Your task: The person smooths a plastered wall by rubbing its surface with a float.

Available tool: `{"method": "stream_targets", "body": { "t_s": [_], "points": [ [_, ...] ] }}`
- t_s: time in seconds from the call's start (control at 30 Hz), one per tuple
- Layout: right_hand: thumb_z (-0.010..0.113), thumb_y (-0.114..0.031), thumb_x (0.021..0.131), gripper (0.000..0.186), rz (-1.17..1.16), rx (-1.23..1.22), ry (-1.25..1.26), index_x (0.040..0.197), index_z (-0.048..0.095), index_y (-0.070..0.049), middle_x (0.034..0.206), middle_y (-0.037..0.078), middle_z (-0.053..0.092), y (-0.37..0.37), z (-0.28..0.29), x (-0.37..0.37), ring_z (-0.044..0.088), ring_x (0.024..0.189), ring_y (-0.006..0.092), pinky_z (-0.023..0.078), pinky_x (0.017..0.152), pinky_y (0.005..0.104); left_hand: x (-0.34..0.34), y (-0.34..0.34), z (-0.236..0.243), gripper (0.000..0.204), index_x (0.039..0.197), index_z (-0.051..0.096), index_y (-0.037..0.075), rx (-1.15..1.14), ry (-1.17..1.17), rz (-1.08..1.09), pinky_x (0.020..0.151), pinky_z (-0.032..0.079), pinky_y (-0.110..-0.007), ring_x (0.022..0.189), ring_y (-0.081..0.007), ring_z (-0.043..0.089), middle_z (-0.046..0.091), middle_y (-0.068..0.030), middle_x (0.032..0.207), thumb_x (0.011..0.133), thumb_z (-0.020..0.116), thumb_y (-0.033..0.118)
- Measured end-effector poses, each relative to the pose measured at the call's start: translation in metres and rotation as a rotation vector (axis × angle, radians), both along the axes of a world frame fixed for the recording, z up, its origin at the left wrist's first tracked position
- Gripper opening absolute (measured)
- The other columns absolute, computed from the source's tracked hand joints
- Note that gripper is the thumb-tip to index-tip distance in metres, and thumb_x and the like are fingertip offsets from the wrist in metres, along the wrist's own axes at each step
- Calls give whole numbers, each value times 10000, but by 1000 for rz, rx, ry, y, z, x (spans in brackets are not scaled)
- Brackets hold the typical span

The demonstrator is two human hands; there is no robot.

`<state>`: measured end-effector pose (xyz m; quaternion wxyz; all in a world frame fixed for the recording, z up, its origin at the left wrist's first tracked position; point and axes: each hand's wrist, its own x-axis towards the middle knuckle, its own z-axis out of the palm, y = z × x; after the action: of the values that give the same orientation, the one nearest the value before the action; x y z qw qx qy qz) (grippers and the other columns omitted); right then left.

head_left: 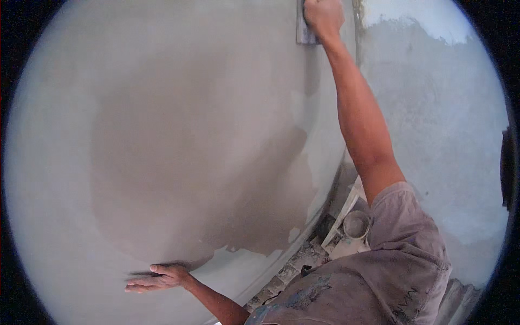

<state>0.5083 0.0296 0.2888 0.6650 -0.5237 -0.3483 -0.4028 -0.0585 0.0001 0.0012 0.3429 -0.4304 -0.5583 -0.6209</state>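
So the right hand (326, 19) is way up at the top edge of the view, fist wrapped around a flat trowel (303, 33) whose blade sits against the big pale wall (54, 162), close to the corner where a second wall (433, 119) comes in. Can't see the handle because the knuckles cover it, but my guess is the full-fist grip is for leaning on the blade evenly. That arm's stretched almost straight, probably just because the spot is a long reach. The left hand (165, 277) is well apart from it, low on the left, holding nothing, fingers out flat at the wall. Looks like a brace for balance to me, though I can't tell how much weight is on it. Between the two there's a big darker patch (157, 146) with a ragged lower edge, maybe damper stuff. A round bucket (356, 224) sits down by the person's right side, likely there to be handy, with rubble (284, 271) along the wall's foot.
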Motion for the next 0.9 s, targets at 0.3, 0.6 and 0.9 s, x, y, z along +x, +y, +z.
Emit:
{"method": "stream_targets", "body": {
  "t_s": [0.3,0.6,0.9],
  "points": [
    [694,-123,886,565,241,-51,-163,1427,573,-21,979,232,676,-36,-216,-172,686,873,375,534,750,446,-4,0,5,761,1611,268,46,63,8,48,1241,120,-577,1554,-374,199,196,-190,1688,1056,396,549],
    [487,-246,1046,490,67,57,17,1434,524,51,1390,246,607,-5,-15,-62,576,1305,376,415,1118,435,2,-15,19,758,1617,224,23,40,62,26,1240,61,-586,1568,-386,134,131,-214,1696,1067,391,518],
    [681,-136,903,580,272,-134,-89,1459,546,-37,1005,218,673,-43,-195,-241,663,854,370,536,718,448,-1,-5,11,784,1617,235,38,43,37,10,1230,87,-609,1560,-389,169,162,-210,1690,1053,411,552]
  ]
}}
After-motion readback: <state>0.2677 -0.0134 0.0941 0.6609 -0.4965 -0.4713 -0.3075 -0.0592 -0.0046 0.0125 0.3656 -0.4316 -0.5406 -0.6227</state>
